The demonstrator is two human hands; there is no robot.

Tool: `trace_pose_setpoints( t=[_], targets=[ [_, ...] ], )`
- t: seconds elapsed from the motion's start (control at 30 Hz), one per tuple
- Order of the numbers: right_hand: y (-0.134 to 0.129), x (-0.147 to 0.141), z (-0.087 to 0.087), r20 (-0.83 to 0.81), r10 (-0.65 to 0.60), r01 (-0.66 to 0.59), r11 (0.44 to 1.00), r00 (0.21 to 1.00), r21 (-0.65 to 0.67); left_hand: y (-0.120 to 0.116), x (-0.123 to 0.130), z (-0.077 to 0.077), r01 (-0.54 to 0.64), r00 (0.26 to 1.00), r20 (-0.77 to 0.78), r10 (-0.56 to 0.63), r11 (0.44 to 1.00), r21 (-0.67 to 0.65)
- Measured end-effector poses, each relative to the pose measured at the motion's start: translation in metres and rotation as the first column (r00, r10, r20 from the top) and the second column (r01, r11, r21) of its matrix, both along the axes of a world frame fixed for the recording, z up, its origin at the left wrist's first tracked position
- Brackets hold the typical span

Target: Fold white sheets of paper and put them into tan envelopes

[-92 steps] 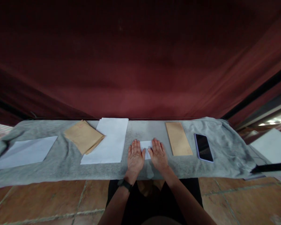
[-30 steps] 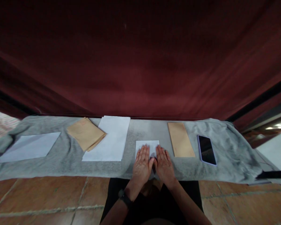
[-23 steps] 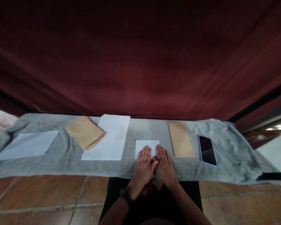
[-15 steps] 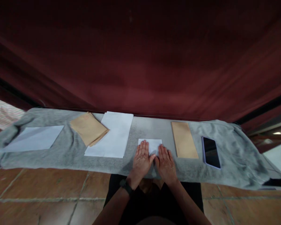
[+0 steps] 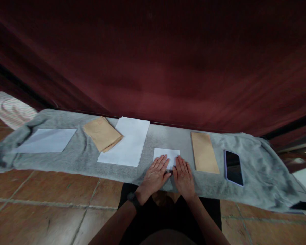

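A small white piece of paper [image 5: 166,153], apparently folded, lies flat on the grey cloth [image 5: 165,134] in front of me. My left hand [image 5: 156,173] rests palm down on its near left part, fingers stretched out. On the near right part lies my right hand [image 5: 184,176], also flat with its fingers extended. The paper's near edge is mostly covered by both hands. Left of them is a stack of white sheets [image 5: 129,144], with brown envelopes [image 5: 102,133] overlapping its left side. To the right sits a brown envelope or stack of them [image 5: 205,153].
A phone [image 5: 234,168] with a pale purple edge lies at the right on the cloth. At the far left is another white sheet [image 5: 49,140]. A dark red panel [image 5: 158,78] rises behind the cloth. Striped fabric [image 5: 12,108] shows beyond the left end.
The whole view has shifted and tilted slightly. My hands have slid a little nearer to me over the small paper, uncovering more of its middle; both stay flat.
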State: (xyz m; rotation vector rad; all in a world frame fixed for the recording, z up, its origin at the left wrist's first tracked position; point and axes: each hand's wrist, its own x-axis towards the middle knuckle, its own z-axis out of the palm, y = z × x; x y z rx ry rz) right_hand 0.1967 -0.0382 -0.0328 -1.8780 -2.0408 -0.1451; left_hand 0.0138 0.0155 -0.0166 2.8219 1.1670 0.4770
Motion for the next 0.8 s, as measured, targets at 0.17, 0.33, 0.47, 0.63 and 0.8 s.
trace_pose_setpoints(
  t=[0.17,0.33,0.47,0.63,0.8],
  targets=[
    [0.011,0.006,0.010,-0.141,0.075,-0.084,0.995,0.987,-0.057,-0.009,-0.015,0.009,0.176,0.984,-0.021,-0.177,0.983,-0.059],
    [0.041,-0.009,0.029,-0.306,0.390,-0.451,0.877,0.869,-0.164,-0.010,-0.016,0.003,0.226,0.973,-0.014,-0.229,0.967,-0.113],
    [0.065,-0.026,0.032,-0.308,0.481,-0.557,0.793,0.821,-0.248,-0.011,-0.015,-0.001,0.218,0.975,0.000,-0.221,0.963,-0.160],
    [0.090,-0.031,0.024,-0.212,0.483,-0.526,0.799,0.850,-0.291,-0.010,-0.014,0.004,0.251,0.968,0.032,-0.249,0.957,-0.145],
    [0.107,-0.032,0.018,-0.130,0.425,-0.445,0.853,0.896,-0.273,-0.006,-0.014,0.009,0.282,0.958,-0.004,-0.286,0.945,-0.166]
  ],
)
